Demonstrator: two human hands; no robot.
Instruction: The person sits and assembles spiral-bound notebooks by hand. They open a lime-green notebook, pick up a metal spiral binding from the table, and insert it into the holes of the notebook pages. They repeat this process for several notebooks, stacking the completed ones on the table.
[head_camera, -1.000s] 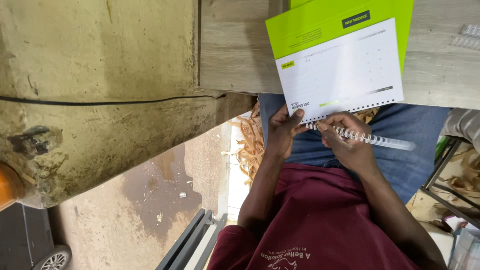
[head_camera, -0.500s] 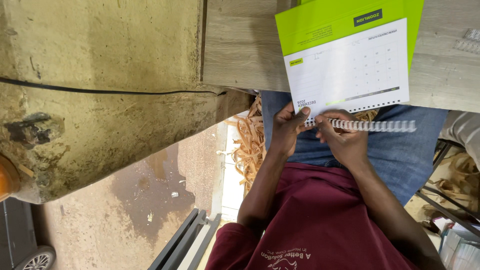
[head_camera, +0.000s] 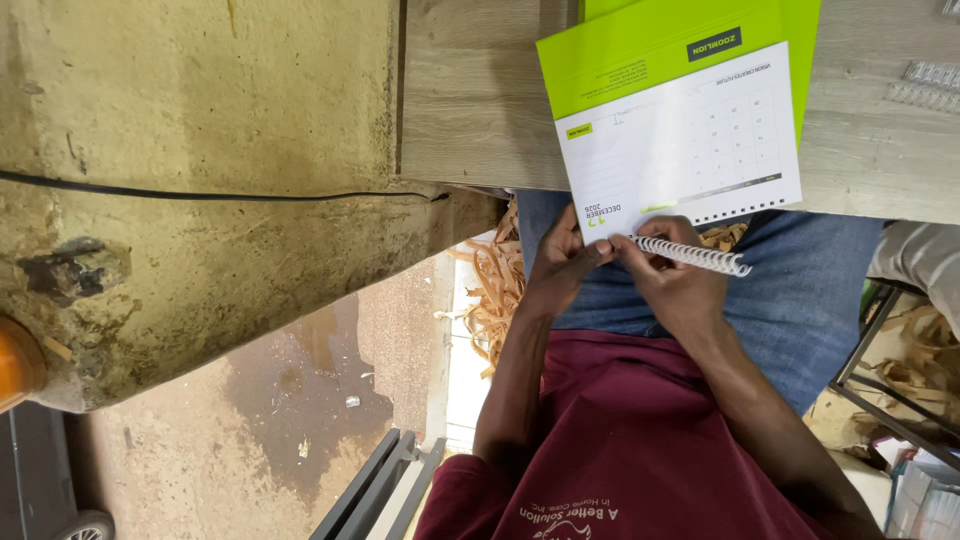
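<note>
Lying just right of the frame's centre, a white spiral binding coil (head_camera: 690, 255) is being pinched at its left end between both hands, its free right end slanting down toward the lap. The coil is sitting directly below the punched lower edge of a calendar (head_camera: 690, 150), touching or very nearly touching it; which, the view is not settling.

The left hand (head_camera: 558, 268) is closing thumb and fingertips on the coil's left tip and on the calendar's lower left corner. The right hand (head_camera: 672, 285) is gripping the coil from below, fingers curling over it near its left part.

The calendar, white grid page under a lime-green band, is resting on a grey wood-grain table (head_camera: 480, 110) in the upper middle of the frame, its lower edge overhanging the table's edge. A second lime-green sheet (head_camera: 805, 50) is showing behind it.

Further coils (head_camera: 925, 85) are lying on the table at the upper right edge.

Blue jeans (head_camera: 800, 300) are filling the area beneath the hands; a maroon shirt (head_camera: 640, 440) is occupying the lower middle.

Wood shavings (head_camera: 495, 290) are heaping left of the left hand.

A stained concrete wall (head_camera: 200, 200) with a black cable (head_camera: 200, 192) is taking up the left half.
</note>
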